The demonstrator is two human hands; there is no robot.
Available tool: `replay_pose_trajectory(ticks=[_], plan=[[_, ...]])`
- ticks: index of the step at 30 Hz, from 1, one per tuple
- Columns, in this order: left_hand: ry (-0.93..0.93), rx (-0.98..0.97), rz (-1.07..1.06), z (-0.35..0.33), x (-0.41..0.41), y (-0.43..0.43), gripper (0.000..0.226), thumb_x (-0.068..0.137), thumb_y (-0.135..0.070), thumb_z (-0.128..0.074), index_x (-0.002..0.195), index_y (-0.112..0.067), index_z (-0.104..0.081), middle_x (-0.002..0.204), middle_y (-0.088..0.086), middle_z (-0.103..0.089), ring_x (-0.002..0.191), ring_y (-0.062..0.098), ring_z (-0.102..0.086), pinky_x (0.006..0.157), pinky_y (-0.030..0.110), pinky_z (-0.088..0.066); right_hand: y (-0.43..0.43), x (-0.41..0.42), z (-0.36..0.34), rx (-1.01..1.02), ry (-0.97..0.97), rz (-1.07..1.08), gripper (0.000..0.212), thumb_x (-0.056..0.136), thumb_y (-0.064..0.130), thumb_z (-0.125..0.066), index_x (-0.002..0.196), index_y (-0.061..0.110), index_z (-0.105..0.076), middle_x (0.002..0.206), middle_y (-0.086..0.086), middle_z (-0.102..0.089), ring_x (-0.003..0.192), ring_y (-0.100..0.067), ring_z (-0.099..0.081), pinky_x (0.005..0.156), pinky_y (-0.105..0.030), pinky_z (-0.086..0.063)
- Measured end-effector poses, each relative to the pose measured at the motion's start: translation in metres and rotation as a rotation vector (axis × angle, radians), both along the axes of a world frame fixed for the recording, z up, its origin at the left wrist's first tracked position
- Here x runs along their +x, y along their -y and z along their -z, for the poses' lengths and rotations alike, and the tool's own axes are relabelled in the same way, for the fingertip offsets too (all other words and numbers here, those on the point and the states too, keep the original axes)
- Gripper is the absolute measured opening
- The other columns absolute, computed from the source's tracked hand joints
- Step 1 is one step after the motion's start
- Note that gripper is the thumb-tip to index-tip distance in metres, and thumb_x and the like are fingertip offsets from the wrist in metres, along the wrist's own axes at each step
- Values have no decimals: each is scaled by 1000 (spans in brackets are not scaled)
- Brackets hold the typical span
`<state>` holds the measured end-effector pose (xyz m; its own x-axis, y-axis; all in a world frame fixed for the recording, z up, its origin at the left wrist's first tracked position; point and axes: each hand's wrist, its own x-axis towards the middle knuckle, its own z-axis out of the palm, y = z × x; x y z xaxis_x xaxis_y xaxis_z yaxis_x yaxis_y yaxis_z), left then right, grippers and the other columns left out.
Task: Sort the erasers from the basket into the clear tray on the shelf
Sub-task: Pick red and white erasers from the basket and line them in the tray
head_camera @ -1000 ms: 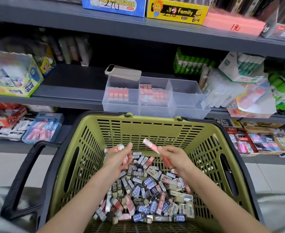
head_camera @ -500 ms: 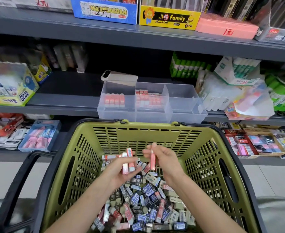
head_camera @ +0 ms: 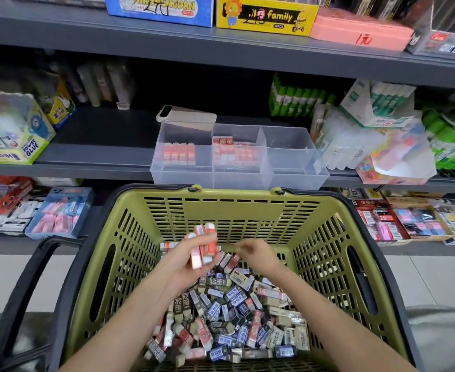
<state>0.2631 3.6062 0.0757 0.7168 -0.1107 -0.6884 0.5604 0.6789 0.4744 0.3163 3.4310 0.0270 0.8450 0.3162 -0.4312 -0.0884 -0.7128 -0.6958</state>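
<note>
A green basket [head_camera: 242,208] in front of me holds a heap of mixed erasers [head_camera: 229,318] in red, blue, black and cream sleeves. My left hand [head_camera: 191,256] is raised over the heap, gripping a small bunch of red-and-white erasers [head_camera: 203,245] upright. My right hand [head_camera: 255,253] hovers just to the right with fingers loosely curled and nothing seen in them. The clear tray [head_camera: 293,178] sits on the shelf beyond the basket. Its left compartment holds a row of red erasers [head_camera: 179,154], the middle one holds more red erasers [head_camera: 234,153], and the right one has none.
A phone [head_camera: 186,116] lies behind the tray on the shelf. Glue boxes [head_camera: 14,135] stand at left, glue sticks [head_camera: 298,98] and bagged packs [head_camera: 376,146] at right. The basket's black handle [head_camera: 19,296] hangs to the left. Lower shelves carry packaged stationery.
My right hand passed its red eraser to the left hand's bunch and now holds nothing. The left hand rose slightly with the added eraser.
</note>
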Motion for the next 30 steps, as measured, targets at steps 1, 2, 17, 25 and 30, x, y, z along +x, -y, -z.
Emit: replay_pose_trajectory(ticks=[1,2,17,25,30], plan=[[9,-6,-18,0,1,-4,29,65,-4,-73,92,0,-61,68,10,-66,58,20,-63,55,32,-58,0,1,11,-138,32,-94,28,95,21,-52,121,13,-61,123,-2,-62,96,-11,-61,82,-23,-49],[18,-13,-25,1,2,-7,25,67,-5,-72,89,-1,-61,68,9,-65,57,19,-62,55,33,-58,-2,1,21,-229,54,-164,30,95,23,-53,123,14,-60,124,-3,-61,102,-15,-60,89,-27,-49],[-20,150,61,24,-5,-2,59,57,-8,-80,110,-9,-56,74,10,-72,71,24,-65,65,35,-49,15,-1,-10,211,-237,194,36,86,38,-62,61,13,-56,60,-2,-49,51,-10,-39,53,-21,-34],[27,27,124,22,-7,3,39,61,-29,-78,90,-7,-66,74,12,-69,61,21,-64,55,30,-51,-25,-30,-63,646,-380,157,19,89,20,-60,84,3,-66,71,-4,-65,58,-11,-54,51,-20,-41],[71,-3,172,19,-4,-3,34,52,-23,-84,81,-8,-73,72,12,-68,59,22,-64,52,31,-53,-32,-33,-65,660,-250,163,6,83,8,-68,78,5,-64,60,2,-63,47,-5,-50,43,-16,-37]])
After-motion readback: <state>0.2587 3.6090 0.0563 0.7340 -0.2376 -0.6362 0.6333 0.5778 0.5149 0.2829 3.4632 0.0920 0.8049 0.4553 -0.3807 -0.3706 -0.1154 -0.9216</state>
